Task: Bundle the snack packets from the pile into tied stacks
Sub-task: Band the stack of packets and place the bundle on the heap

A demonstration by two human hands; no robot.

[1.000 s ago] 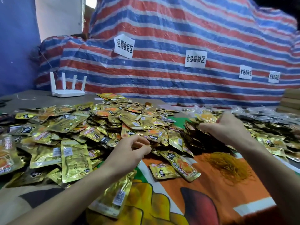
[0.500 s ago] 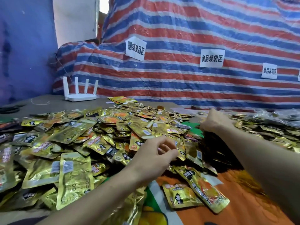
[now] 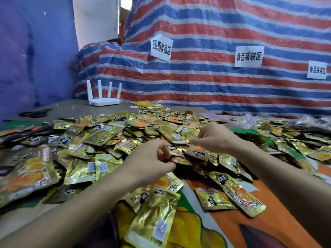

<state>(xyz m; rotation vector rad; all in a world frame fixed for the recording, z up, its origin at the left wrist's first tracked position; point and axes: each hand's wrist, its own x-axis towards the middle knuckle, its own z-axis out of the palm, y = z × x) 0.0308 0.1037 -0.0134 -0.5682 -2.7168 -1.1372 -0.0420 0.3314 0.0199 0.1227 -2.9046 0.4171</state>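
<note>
Right hand (image 3: 213,138) drew beside left hand (image 3: 152,158); sign (image 3: 249,56) reads 食品装袋区.

Packet pile (image 3: 107,133) (gold foil) runs off the left edge.

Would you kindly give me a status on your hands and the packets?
Left grip pinches a packet at pile edge. Right grip on the pile, hold blurred. No tied stack in view. Nothing blocking.

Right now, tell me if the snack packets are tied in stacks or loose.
Loose. The snack packets lie scattered, overlapping at all angles, no tie visible round any; the left hand pinches some at the pile.
</note>
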